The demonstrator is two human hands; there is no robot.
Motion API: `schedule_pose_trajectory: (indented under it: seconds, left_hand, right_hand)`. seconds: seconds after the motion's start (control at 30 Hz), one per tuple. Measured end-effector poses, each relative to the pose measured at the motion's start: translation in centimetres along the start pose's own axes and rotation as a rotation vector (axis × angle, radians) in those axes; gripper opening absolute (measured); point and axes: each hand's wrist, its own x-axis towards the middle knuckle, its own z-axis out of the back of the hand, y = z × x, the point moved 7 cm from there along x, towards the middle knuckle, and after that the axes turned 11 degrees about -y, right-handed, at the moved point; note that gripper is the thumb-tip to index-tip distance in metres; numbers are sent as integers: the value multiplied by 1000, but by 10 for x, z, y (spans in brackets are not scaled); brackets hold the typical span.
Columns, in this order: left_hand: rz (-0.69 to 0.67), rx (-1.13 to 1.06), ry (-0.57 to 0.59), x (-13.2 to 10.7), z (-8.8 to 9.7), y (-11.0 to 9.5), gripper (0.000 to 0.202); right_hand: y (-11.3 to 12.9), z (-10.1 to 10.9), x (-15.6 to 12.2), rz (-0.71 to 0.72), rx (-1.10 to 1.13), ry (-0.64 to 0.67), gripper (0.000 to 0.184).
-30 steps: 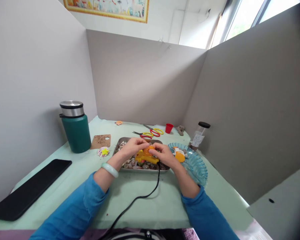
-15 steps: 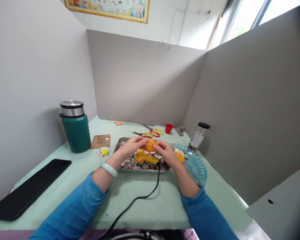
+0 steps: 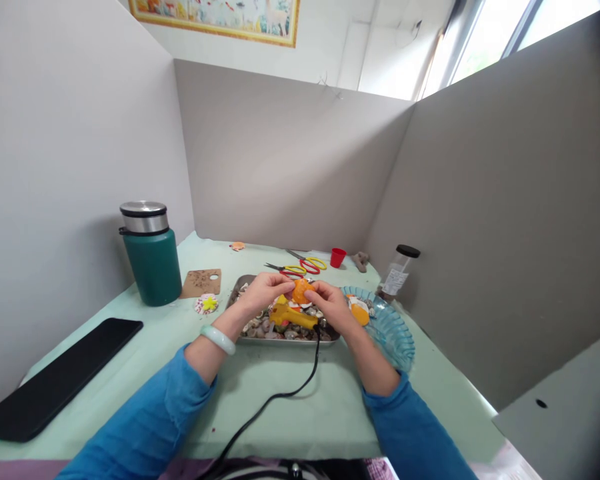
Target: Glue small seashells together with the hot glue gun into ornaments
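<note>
Both hands pinch a small rounded orange piece (image 3: 303, 291), whose exact kind I cannot make out. My left hand (image 3: 265, 292) has thumb and fingers closed on its left edge. On the opposite edge, the fingers of my right hand (image 3: 331, 303) are closed. The piece is held above a metal tray (image 3: 280, 342) filled with shells and small stones. Lying across the tray below my hands is a yellow glue gun (image 3: 293, 315), its black cord (image 3: 300, 387) running toward me. A blue scalloped plate (image 3: 395, 337) with white and orange pieces sits beside my right wrist.
Two pairs of scissors (image 3: 313, 265) and a red cup (image 3: 338, 258) stand behind the tray. At left are a green flask (image 3: 153, 263), a brown board (image 3: 200, 283), a flower-decorated disc (image 3: 207, 304) and a black flat case (image 3: 65, 377). A lidded jar (image 3: 397, 273) leans at right; grey partitions surround the table.
The orange piece has tilted slightly between my fingers and shifted a touch to the left. Everything else stays in place.
</note>
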Motion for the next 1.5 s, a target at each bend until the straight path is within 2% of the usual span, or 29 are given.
schedule_pose_trajectory:
  seconds: [0.27, 0.37, 0.5, 0.63, 0.73, 0.87, 1.0, 1.1, 1.17, 1.3, 1.5]
  left_hand:
    - [35, -124, 29, -1, -5, -4, 32]
    - [15, -167, 27, -1, -5, -7, 31]
    - [-22, -117, 2, 0, -2, -7, 25]
    - [-13, -115, -4, 0, -1, -4, 23]
    - [-4, -131, 8, 0, -3, -4, 24]
    - [8, -151, -53, 1, -1, -2, 33]
    - [180, -176, -150, 1, 3, 10, 35]
    - [319, -214, -113, -1, 0, 19, 40]
    - [344, -249, -44, -3, -5, 22, 42]
    - [331, -307, 38, -4, -11, 23, 43]
    - [302, -343, -33, -3, -7, 19, 40]
  right_hand:
    - [2, 0, -2, -9, 79, -4, 31]
    - [2, -2, -2, 19, 23, 22, 30]
    - [-1, -5, -2, 63, -78, 76, 27]
    - [-1, -4, -2, 110, -108, 68, 25]
    - [8, -3, -3, 207, -143, 22, 23]
    - [27, 1, -9, 492, -295, -139, 18]
    - [38, -1, -17, 734, -582, -229, 13]
    - [42, -3, -21, 849, -752, -267, 16]
    - [45, -5, -24, 915, -820, -287, 18]
    - [50, -10, -27, 983, -879, -296, 18]
    - [47, -8, -26, 909, -763, -243, 21]
